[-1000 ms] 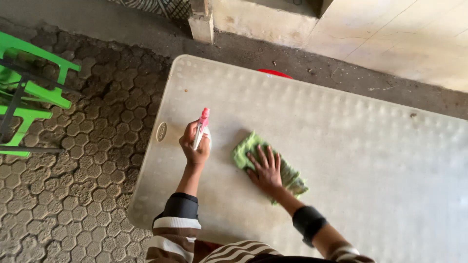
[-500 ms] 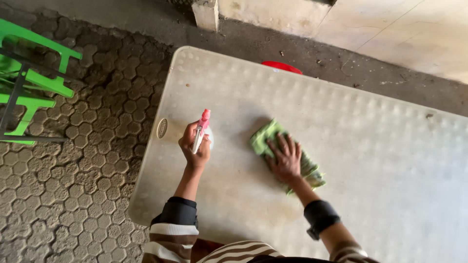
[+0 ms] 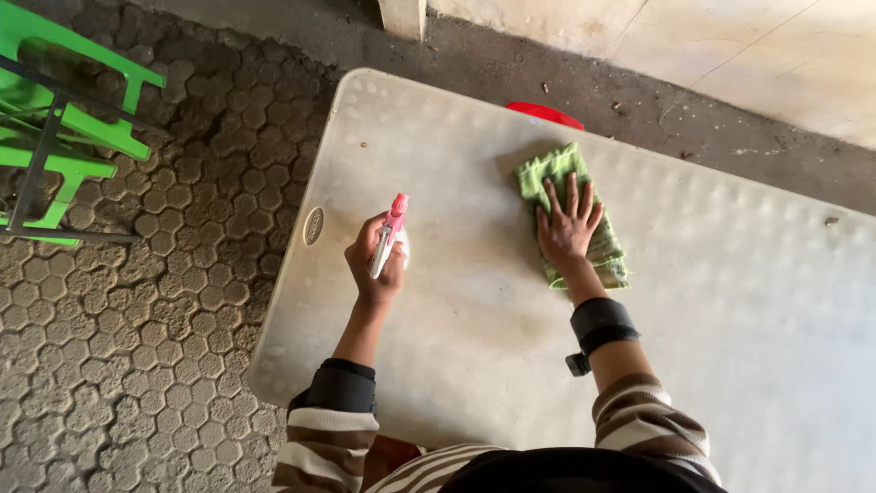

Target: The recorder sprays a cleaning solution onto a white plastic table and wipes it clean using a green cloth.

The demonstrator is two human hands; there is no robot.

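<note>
The left hand (image 3: 374, 265) is clenched around a spray bottle (image 3: 391, 236) with a pink nozzle, held above the table (image 3: 693, 301), while the right hand (image 3: 568, 226) is laid flat with fingers spread on a green cloth (image 3: 558, 173), pressing it down rather than gripping it. The cloth is seen at about three o'clock from the bottle and near the table's far edge at twelve o'clock, where a red object (image 3: 546, 112) shows beyond. It is judged that the cloth could be pushed over that edge, or bunch under the palm.

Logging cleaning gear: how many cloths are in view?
1: a green cloth lies flat on the table under the right hand. None seen elsewhere.
</note>
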